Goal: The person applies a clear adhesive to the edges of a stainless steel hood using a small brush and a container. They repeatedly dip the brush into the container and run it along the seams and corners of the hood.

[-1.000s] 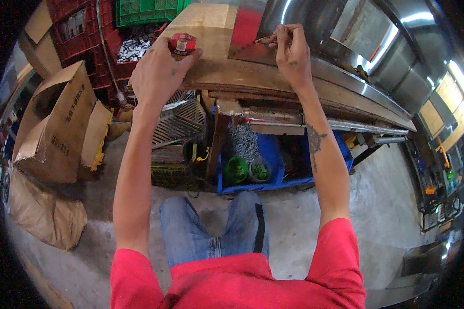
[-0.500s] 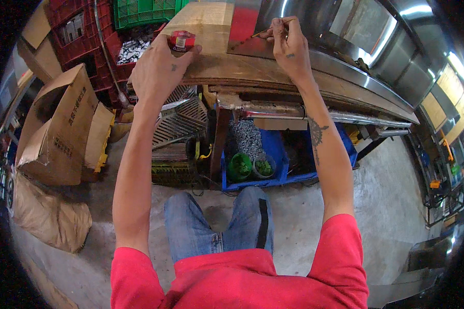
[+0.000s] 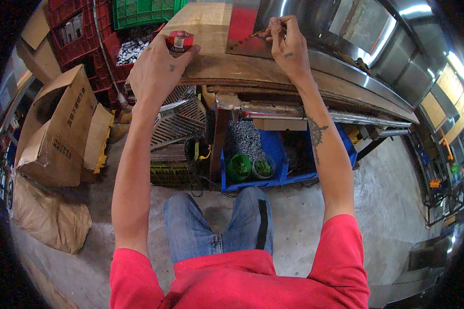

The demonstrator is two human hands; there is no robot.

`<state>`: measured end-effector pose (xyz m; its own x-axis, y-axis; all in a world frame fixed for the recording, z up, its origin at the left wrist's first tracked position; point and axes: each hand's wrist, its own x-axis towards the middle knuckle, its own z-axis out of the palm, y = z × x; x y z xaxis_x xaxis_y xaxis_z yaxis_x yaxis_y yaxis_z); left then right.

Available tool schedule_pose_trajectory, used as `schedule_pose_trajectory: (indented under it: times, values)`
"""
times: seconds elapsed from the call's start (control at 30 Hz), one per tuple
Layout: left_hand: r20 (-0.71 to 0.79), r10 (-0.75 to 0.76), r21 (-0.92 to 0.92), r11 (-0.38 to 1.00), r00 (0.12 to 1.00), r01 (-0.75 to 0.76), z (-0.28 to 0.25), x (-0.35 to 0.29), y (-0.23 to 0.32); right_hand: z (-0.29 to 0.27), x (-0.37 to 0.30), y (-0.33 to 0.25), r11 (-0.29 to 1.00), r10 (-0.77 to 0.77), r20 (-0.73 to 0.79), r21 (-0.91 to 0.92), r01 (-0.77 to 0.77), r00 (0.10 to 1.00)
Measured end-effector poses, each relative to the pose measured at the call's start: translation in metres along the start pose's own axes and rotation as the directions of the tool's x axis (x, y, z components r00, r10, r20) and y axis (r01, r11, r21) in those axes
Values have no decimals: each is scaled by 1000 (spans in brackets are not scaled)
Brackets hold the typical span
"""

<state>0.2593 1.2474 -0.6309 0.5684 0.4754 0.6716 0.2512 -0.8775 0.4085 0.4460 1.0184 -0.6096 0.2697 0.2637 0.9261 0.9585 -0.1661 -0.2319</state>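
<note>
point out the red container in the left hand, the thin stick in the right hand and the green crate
Red container (image 3: 180, 40): head view, middle of its visible surface.
Thin stick (image 3: 259, 33): head view, on its exposed shaft.
Green crate (image 3: 148, 14): head view, on its slatted wall.

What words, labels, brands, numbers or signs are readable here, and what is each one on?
I won't copy any wording, but here is where print shows:
Cardboard box at the left: a slanting column of dark printed characters on its side.
Same box, lower down: a smaller printed block, too blurred to read.
Small red container in the left hand: a pale label and markings, too small to read.
</note>
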Motion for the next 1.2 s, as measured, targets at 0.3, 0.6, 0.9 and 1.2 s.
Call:
schedule_pose_trajectory:
  times: [0.3,0.6,0.9,1.2]
  values:
    - [43,-9,43,999,999,7,0,2,-1,0,0,-4,1000,12,1,24,-12,1000]
    - [35,-27,20,999,999,26,-5,-1,5,0,0,0,1000,-12,-15,-4,12,1000]
    - [-5,40,-21,999,999,-40,-6,-6,6,0,-2,3,999,16,-12,28,-16,1000]
    - [-48,291,-127,947,955,-295,5,2,-15,4,0,-66,957,111,-117,280,-74,987]
